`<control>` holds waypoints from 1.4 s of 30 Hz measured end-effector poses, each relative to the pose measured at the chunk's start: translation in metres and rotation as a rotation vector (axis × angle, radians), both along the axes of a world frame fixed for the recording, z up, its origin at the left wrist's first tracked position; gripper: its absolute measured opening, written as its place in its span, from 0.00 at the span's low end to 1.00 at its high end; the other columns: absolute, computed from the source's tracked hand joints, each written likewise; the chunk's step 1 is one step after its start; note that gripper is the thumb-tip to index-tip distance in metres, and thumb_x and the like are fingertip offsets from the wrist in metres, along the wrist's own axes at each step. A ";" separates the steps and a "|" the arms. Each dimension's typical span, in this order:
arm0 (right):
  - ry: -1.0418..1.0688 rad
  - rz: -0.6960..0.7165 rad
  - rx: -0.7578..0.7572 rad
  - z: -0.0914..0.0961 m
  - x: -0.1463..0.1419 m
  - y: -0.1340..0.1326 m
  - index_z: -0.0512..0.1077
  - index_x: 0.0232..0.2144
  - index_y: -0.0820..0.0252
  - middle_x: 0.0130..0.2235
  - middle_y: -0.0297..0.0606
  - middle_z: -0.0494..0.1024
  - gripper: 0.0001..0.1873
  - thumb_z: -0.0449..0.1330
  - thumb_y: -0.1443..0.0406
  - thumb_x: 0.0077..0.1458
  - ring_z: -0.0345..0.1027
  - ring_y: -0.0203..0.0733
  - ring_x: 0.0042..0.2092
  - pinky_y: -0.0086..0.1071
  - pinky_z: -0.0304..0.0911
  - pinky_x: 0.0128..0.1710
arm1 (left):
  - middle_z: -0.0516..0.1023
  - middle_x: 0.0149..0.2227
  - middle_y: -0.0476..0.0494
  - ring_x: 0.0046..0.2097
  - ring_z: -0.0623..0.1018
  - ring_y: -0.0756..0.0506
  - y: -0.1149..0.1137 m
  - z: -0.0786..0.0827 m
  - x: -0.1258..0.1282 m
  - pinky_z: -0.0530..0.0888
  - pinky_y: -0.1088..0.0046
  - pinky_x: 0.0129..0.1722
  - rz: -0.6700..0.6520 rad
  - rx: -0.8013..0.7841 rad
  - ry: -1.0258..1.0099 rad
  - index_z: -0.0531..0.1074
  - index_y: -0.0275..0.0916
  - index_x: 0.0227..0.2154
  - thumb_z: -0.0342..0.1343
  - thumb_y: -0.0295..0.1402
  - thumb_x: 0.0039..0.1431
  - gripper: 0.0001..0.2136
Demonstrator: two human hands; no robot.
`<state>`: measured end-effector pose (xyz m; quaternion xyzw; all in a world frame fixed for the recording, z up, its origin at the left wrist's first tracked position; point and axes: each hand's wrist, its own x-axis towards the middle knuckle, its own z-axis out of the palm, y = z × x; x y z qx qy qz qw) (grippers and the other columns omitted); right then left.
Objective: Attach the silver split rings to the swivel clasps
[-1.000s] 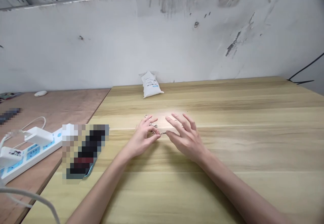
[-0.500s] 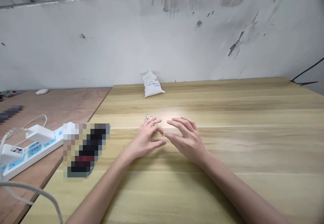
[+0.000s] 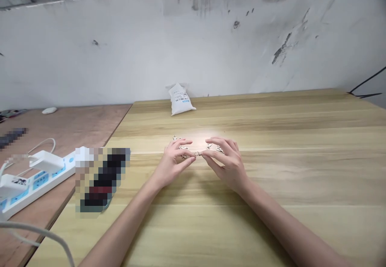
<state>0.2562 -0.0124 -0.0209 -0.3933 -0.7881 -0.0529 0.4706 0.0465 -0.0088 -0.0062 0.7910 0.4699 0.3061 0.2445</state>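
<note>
My left hand (image 3: 173, 163) and my right hand (image 3: 224, 163) curl toward each other above the light wooden tabletop (image 3: 241, 114). Between their fingertips is a tiny metal ring (image 3: 197, 153). Whether either hand grips it is hard to tell at this size. Small silver lobster clasps (image 3: 183, 148) lie under and just beyond my left fingers. Another silver clasp (image 3: 219, 149) shows beside my right fingers. Parts of these small pieces are hidden by my hands.
A white sealed sachet (image 3: 180, 100) lies at the table's back edge, against a stained wall. To the left stand a pixelated dark object (image 3: 102, 180), a white power strip (image 3: 37, 182) with plugs and cables, and a white mouse (image 3: 49, 110) on a lower plywood table.
Both hands have drawn inward, and their fingertips now nearly meet at the tiny ring. My right hand has curled further, and a clasp beside its fingers now shows.
</note>
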 end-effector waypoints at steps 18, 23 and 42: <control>0.079 0.069 -0.001 0.002 -0.004 -0.003 0.77 0.35 0.51 0.42 0.39 0.78 0.07 0.60 0.68 0.60 0.70 0.44 0.46 0.39 0.61 0.44 | 0.74 0.54 0.46 0.62 0.65 0.40 -0.002 -0.004 0.008 0.58 0.52 0.64 0.005 0.001 -0.059 0.80 0.47 0.35 0.59 0.37 0.61 0.05; 0.072 0.048 -0.024 -0.001 -0.002 -0.001 0.76 0.35 0.54 0.43 0.40 0.78 0.05 0.60 0.68 0.60 0.70 0.45 0.46 0.40 0.61 0.44 | 0.75 0.53 0.45 0.62 0.66 0.40 -0.001 0.000 0.007 0.58 0.50 0.63 0.040 0.026 -0.084 0.79 0.45 0.32 0.59 0.36 0.60 0.05; -0.290 0.124 0.150 -0.007 -0.005 0.002 0.73 0.33 0.55 0.50 0.42 0.75 0.07 0.57 0.71 0.60 0.65 0.44 0.57 0.47 0.52 0.62 | 0.64 0.64 0.45 0.69 0.53 0.35 -0.006 -0.002 0.009 0.46 0.42 0.67 -0.045 0.274 0.413 0.75 0.41 0.26 0.56 0.31 0.56 0.05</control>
